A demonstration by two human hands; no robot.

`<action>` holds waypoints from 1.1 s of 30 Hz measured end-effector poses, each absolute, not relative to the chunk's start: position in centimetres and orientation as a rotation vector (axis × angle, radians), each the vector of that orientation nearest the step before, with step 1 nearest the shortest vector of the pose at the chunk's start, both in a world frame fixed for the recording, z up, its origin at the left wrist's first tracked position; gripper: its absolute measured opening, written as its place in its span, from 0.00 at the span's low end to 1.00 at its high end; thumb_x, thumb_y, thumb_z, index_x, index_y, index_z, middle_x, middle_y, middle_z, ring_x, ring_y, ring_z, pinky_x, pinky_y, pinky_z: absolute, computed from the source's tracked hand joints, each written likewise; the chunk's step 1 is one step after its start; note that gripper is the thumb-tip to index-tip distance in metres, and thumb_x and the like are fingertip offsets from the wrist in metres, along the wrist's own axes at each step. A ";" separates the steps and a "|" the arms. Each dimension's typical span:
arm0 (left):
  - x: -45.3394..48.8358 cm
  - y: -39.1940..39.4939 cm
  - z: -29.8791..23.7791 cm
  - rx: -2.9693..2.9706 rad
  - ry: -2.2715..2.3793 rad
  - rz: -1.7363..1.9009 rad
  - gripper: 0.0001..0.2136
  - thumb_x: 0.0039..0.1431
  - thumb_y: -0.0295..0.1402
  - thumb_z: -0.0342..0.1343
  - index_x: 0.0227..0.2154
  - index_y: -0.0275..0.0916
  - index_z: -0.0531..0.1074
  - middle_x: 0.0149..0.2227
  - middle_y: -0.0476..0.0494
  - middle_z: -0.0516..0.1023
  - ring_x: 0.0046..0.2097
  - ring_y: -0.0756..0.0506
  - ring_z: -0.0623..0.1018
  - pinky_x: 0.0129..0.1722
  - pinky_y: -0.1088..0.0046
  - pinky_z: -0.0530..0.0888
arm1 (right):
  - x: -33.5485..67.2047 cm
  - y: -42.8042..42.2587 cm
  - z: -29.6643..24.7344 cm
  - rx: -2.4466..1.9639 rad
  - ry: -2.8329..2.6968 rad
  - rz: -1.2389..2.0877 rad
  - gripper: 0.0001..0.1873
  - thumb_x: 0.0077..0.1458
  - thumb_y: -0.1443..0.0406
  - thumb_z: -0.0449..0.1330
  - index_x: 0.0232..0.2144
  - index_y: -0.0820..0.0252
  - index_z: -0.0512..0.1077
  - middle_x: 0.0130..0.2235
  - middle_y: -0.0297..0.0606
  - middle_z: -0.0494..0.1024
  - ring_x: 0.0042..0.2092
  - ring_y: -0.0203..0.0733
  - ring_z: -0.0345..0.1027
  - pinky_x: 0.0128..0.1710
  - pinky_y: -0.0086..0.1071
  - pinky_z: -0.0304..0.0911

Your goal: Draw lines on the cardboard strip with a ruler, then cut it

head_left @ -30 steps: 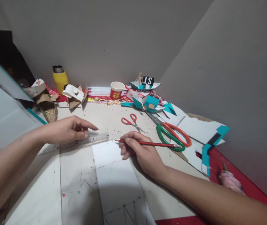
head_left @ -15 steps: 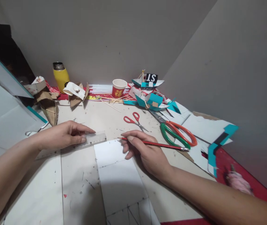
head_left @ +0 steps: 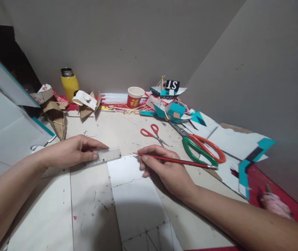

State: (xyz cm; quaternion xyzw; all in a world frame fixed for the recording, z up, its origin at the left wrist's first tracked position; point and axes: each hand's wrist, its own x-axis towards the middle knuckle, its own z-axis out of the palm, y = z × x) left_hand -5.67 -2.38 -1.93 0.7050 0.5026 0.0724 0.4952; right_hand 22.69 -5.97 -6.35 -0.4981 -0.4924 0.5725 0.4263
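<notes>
A clear plastic ruler is pinched between the thumb and fingers of my left hand. Its right end reaches the top left corner of a long white card. That card has short marks along its far edge, a line across it, and slanting lines near the bottom. My right hand is closed around a red and black pencil, whose tip points left just above the card's far edge. Small red-handled scissors lie beyond my right hand, and large scissors with green and orange handles lie to its right.
Along the back stand a yellow bottle, a red paper cup, cardboard boats and teal paper boats. Thin wooden sticks lie near the cup. White and teal card scraps cover the right side.
The whole view has shifted slightly, so things appear a little further right. Both hands keep their holds on the ruler and the pencil, with hardly any movement.
</notes>
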 end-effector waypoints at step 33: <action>-6.3 -2.2 -1.6 1.693 1.153 0.096 0.22 0.59 0.41 0.59 0.56 0.42 0.76 0.34 0.48 0.77 0.32 0.49 0.68 0.31 0.73 0.67 | 22.7 -5.9 -6.4 -1.248 -1.254 1.422 0.12 0.48 0.59 0.67 0.34 0.61 0.77 0.25 0.36 0.77 0.27 0.37 0.70 0.24 0.29 0.72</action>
